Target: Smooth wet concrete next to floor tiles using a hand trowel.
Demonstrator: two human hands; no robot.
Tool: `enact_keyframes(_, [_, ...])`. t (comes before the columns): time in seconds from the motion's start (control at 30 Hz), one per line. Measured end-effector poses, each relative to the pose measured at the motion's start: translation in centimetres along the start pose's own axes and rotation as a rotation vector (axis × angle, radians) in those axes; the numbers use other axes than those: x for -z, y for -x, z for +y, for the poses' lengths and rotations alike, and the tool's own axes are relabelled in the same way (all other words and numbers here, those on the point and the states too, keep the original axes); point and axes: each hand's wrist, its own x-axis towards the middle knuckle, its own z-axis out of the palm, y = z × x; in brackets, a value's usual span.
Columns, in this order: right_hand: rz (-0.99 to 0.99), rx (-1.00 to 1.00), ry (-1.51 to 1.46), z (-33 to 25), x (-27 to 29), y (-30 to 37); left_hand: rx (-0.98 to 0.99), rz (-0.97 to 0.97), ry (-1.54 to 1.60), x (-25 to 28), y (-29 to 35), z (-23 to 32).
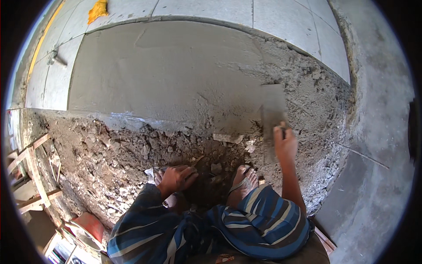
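Observation:
My right hand [286, 143] is closed around the handle of a long rectangular plastering trowel [273, 105]. The trowel's flat blade lies on wet grey mortar [167, 66], at the border between a smooth stretch on the left and a rough, lumpy stretch [314, 92] on the right. Over my left knee, beside my left foot, hangs my left hand [178, 178]. Its fingers are curled in, and whether they hold anything is hidden. Nearer to me than the mortar is broken soil and rubble [118, 149], where my sandalled feet [243, 182] stand.
Large pale tiles [206, 9] border the mortar at the far side and left. A yellow cloth [97, 11] and a short tool [56, 59] lie on them. Wooden battens [37, 171] and a red container [88, 229] sit at lower left. Grey concrete [378, 110] runs along the right.

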Motion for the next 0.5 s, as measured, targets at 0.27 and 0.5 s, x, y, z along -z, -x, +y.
enact_keyframes(0.27, [-0.282, 0.156, -0.309, -9.8, -6.3, 0.0, 0.121, -0.041, -0.049, -0.8, -0.8, 0.2])
enact_keyframes(0.5, [-0.619, 0.399, -0.023, -14.6, -8.4, 2.5, 0.214, -0.080, -0.084, -0.5, -0.6, 0.6])
